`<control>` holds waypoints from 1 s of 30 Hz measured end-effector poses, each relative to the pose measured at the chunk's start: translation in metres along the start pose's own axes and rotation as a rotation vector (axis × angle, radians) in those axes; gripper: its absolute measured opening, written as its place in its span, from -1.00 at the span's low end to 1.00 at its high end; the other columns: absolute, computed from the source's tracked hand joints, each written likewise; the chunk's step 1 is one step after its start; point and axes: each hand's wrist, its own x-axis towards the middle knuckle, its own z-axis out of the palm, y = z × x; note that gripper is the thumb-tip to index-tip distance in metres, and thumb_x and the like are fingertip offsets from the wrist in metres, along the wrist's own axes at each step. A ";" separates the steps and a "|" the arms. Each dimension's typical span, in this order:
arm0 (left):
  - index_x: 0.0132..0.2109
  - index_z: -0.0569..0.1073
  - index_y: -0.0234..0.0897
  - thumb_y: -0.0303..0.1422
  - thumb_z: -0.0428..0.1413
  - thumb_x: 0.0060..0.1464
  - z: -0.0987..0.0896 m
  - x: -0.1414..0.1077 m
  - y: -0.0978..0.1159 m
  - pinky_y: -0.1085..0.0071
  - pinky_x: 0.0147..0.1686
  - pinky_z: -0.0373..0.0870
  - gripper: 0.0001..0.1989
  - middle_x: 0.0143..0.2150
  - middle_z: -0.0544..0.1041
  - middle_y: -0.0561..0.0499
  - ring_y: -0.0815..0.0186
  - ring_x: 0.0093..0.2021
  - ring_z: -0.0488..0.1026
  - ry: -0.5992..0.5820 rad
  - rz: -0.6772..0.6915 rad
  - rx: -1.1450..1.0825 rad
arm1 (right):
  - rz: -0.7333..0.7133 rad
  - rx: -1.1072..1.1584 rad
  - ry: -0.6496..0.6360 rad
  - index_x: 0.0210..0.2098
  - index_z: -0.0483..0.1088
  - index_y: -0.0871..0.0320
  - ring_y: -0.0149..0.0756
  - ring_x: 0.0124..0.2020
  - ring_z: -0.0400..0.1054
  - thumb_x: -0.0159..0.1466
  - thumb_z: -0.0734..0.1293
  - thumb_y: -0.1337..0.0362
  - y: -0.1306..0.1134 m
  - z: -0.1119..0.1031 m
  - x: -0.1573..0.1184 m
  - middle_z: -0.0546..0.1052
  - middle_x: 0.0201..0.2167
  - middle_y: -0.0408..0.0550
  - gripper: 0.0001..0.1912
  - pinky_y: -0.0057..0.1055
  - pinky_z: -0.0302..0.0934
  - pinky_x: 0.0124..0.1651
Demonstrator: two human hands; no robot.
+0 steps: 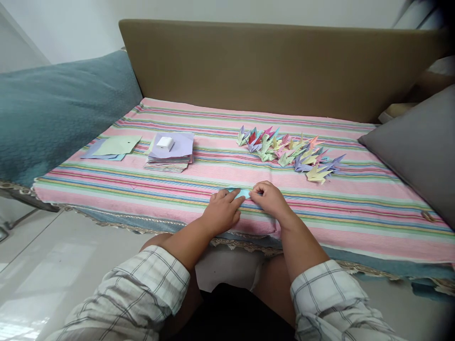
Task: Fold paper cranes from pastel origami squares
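Note:
A small folded piece of light blue paper (pixel 243 193) lies on the striped cloth in front of me, partly covered by my fingers. My left hand (pixel 223 208) rests over its left part, fingers spread and pressing it flat. At the paper's right end, my right hand (pixel 268 196) has its thumb and fingers pinched together on the edge. Beyond my right hand stand several folded paper cranes (pixel 284 150) in many colours, grouped in rows.
A stack of square paper (pixel 168 163) with a small white box (pixel 165 143) on top sits at left. Beside it lie loose sheets (pixel 117 146). A grey cushion (pixel 419 151) leans at right, a teal cushion (pixel 71 113) at left. A small brownish ring-shaped item (pixel 427 216) lies far right.

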 end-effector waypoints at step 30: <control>-0.02 0.43 -0.24 -0.34 -0.06 0.17 -0.021 0.012 -0.018 0.25 0.02 0.30 -0.72 -0.01 0.50 -0.08 0.21 -0.03 0.40 0.324 -0.081 -0.115 | -0.036 -0.007 0.155 -0.55 0.37 0.13 -0.25 -0.26 0.30 0.09 0.34 0.11 -0.004 0.015 -0.008 0.37 -0.42 -0.07 -0.77 -0.33 0.17 -0.14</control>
